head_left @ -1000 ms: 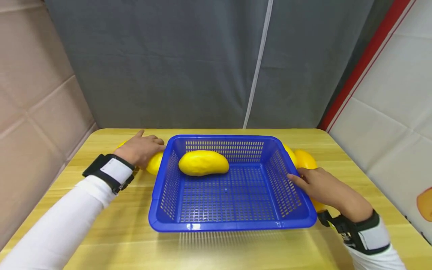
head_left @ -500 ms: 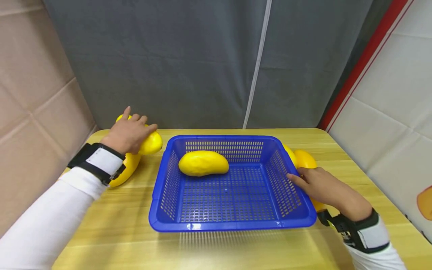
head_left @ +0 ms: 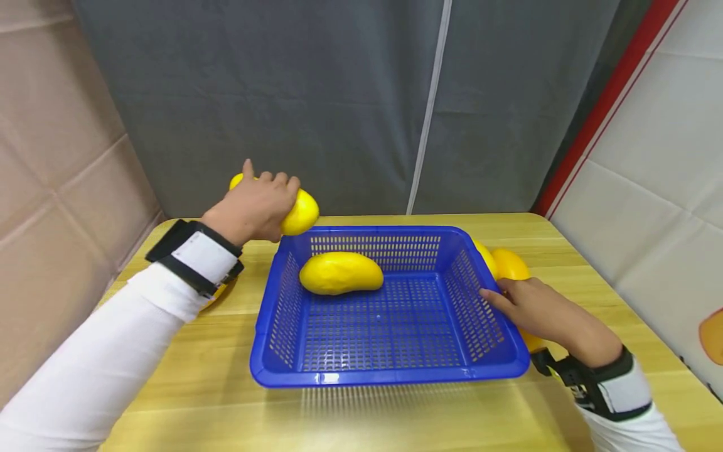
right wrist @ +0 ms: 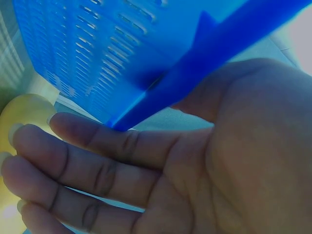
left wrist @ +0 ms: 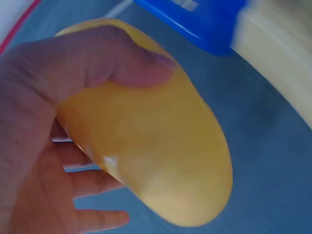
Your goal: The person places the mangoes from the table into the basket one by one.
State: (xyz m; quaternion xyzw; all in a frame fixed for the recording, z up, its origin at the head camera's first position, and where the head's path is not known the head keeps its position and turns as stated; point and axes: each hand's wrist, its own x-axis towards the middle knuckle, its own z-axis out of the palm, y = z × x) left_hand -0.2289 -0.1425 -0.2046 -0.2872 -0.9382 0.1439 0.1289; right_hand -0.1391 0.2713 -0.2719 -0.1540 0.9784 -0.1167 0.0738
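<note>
In the head view, my left hand (head_left: 258, 204) holds a yellow mango (head_left: 302, 212) in the air above the back left corner of a blue basket (head_left: 390, 378). The left wrist view shows the thumb laid across the mango (left wrist: 165, 151) and the fingers behind it. Another yellow mango (head_left: 341, 274) lies inside the basket, toward its back left. My right hand (head_left: 545, 314) grips the basket's right rim, thumb over the inner side. From the right wrist, its fingers (right wrist: 112, 170) extend along the outside of the perforated wall (right wrist: 92, 44).
Yellow-orange fruits (head_left: 509, 265) sit on the table just right of the basket, partly hidden by it and the right hand. Another yellow fruit (head_left: 217, 296) shows beneath the left wrist. A grey curtain (head_left: 282, 113) stands behind the wooden table (head_left: 226, 389).
My left hand has picked up the mango from left of the basket, lifted it, and brought it rightward to the basket's back left corner. The right hand and basket stay put.
</note>
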